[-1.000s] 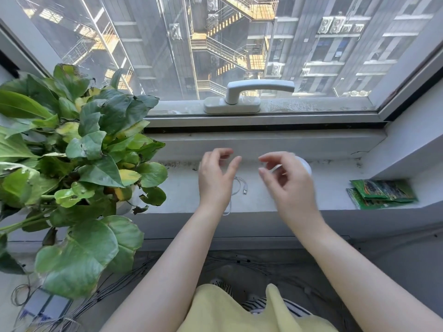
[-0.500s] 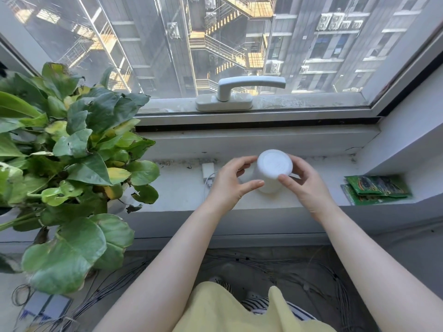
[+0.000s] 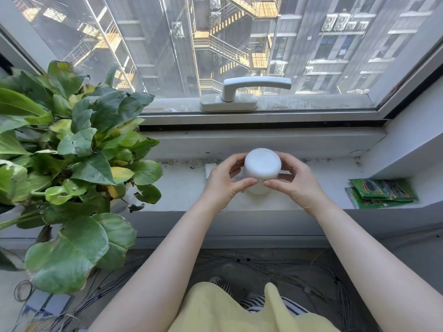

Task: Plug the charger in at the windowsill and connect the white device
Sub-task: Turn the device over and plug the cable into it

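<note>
Hands cupped the white device from both sides: the left hand and the right hand pressed thumbs and fingertips against its round wall as it stood upright on the windowsill, below the window handle. It looked light, rigid and smooth, so the side wall seemed the surest hold. A white charger peeked out just left of the device, with green packets well to its right.
</note>
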Available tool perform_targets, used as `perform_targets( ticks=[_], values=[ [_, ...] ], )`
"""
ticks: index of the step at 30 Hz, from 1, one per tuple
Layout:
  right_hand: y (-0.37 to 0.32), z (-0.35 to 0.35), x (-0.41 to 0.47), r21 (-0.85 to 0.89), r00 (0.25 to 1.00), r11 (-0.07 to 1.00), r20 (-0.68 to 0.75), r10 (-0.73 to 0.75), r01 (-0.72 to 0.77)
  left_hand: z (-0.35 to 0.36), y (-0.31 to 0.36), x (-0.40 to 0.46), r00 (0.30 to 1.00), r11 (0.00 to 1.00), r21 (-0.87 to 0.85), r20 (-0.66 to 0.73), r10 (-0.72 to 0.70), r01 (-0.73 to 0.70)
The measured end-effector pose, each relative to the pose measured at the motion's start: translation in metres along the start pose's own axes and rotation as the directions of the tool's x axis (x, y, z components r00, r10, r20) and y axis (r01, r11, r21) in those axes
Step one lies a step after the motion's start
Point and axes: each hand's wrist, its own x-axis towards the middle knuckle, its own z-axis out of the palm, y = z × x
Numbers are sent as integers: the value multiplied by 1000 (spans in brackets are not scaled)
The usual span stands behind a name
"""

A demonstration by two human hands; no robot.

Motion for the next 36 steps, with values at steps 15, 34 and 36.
perform_targets(
  ticks=[15, 34, 36],
  values=[
    [-54, 7, 0, -54, 891, 894, 68, 448, -446, -7, 39, 0, 851, 792, -313, 146, -505, 524],
    [-37, -4, -19, 503, 936, 789, 196, 293, -353, -10, 41, -2, 890, 825, -370, 10, -456, 427],
    [-42, -11, -16, 413, 911, 813, 225, 345, -410, -16, 45, -1, 920, 879, -303, -13, -391, 369]
  ],
)
